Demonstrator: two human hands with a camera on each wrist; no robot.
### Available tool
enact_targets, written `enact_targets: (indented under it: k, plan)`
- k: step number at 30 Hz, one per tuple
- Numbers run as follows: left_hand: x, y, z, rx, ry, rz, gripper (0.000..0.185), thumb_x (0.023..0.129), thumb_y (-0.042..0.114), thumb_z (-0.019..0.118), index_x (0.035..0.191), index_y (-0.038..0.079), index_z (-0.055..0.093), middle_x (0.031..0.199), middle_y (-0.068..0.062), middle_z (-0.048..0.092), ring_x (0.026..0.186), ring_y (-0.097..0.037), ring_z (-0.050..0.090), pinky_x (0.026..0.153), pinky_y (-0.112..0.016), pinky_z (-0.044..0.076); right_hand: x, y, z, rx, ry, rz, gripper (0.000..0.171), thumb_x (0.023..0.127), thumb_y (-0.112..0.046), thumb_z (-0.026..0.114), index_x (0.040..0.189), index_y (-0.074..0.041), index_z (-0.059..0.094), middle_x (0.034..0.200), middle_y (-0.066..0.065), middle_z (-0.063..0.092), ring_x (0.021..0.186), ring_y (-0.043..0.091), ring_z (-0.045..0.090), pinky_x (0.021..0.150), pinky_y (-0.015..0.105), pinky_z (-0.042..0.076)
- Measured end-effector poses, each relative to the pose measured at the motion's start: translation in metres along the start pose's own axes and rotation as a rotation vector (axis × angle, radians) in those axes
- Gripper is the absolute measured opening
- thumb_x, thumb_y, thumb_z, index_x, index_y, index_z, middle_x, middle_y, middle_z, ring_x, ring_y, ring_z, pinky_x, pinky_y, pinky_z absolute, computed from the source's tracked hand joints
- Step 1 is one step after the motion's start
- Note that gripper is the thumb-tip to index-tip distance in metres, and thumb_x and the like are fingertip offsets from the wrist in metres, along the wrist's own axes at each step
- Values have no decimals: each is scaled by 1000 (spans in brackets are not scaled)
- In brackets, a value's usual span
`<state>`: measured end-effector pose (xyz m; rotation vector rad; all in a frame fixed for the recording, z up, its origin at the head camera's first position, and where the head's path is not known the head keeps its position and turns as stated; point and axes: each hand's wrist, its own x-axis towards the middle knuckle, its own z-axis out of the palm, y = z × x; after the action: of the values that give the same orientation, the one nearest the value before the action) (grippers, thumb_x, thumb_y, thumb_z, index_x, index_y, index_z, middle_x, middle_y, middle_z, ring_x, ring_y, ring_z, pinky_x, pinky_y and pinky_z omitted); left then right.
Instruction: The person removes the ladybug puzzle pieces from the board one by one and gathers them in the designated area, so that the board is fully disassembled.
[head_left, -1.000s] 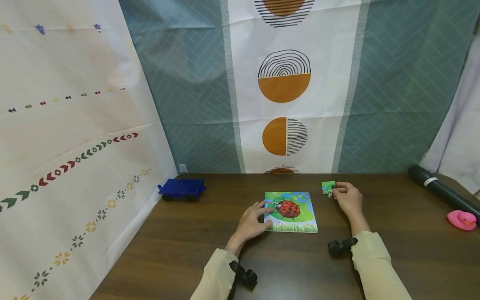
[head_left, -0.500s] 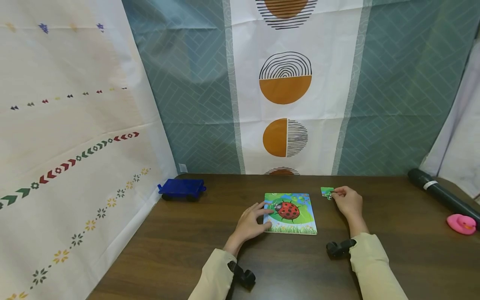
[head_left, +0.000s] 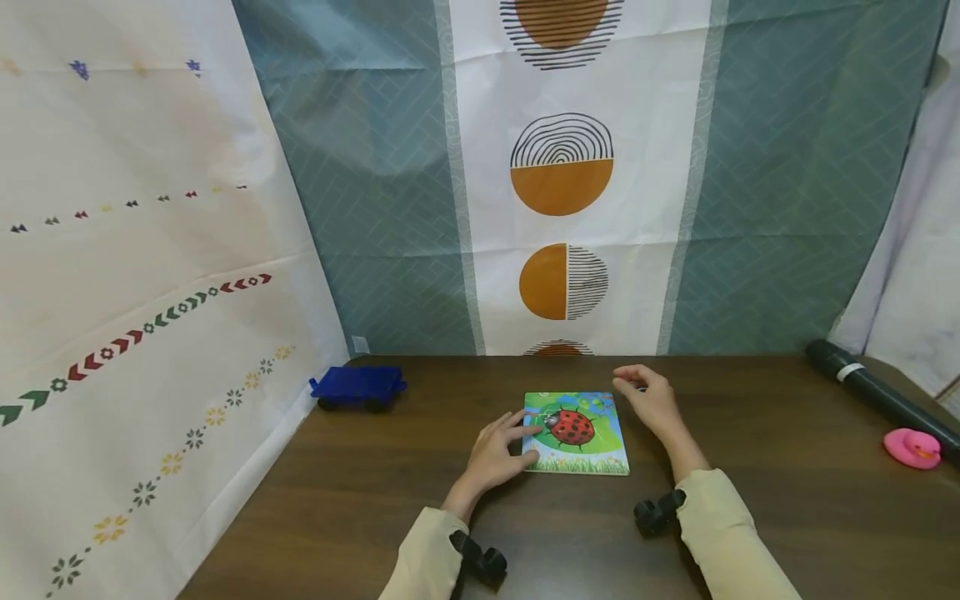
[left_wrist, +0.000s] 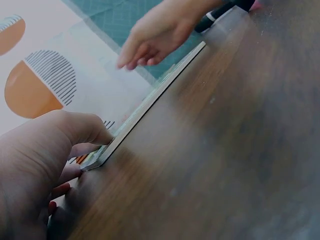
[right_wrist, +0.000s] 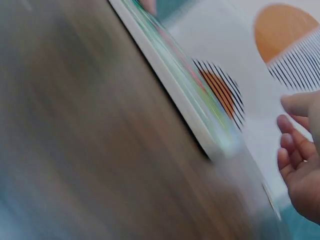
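Note:
A ladybug puzzle board [head_left: 576, 433] lies flat on the dark wooden table [head_left: 750, 467]. My left hand [head_left: 501, 446] rests on the board's left edge, with straight fingers on the picture and the thumb at the near corner [left_wrist: 95, 135]. My right hand [head_left: 651, 402] hovers at the board's far right corner with its fingers curled. They close on a small green puzzle piece, of which only a dark sliver [head_left: 641, 387] shows. The right wrist view is blurred and shows the board's edge [right_wrist: 185, 105] beside curled fingers [right_wrist: 295, 150].
A blue toy wagon [head_left: 358, 387] stands at the table's back left by the hanging cloth. A black tube [head_left: 873, 392] and a pink rubber duck [head_left: 911, 448] lie at the far right. Patterned curtains close off the back and the left side.
My right hand has moved left from the table beside the board to the board's far right corner. The green piece it was pinching no longer shows. My left hand has stayed put.

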<state>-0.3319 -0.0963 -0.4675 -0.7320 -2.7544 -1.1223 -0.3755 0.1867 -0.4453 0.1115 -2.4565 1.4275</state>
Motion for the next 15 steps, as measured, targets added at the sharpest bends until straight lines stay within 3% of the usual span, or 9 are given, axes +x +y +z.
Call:
enact_targets:
  k: [4, 8, 15]
  plan:
    - [-2, 0, 1, -12, 4, -13, 44, 87, 26, 64, 128, 13, 65, 152, -10, 46, 144, -37, 35, 115, -66, 23, -3, -11, 23, 19, -164, -19, 30, 98, -21, 58, 120, -1, 64, 116, 19, 64, 100, 27, 57, 80, 33, 49]
    - [-2, -1, 2, -12, 8, -47, 48, 85, 29, 65, 131, 12, 63, 152, -6, 47, 144, -34, 36, 114, -65, 24, -9, -18, 43, 10, -273, -9, 29, 96, -21, 61, 119, -4, 66, 124, 20, 61, 111, 34, 53, 88, 46, 50]
    - [0, 0, 0, 11, 11, -59, 54, 84, 31, 65, 135, 11, 60, 151, -4, 48, 144, -31, 37, 115, -62, 26, -14, -23, 61, -189, -294, -89, 35, 93, -23, 65, 126, -11, 66, 136, 22, 53, 120, 43, 45, 97, 66, 38]
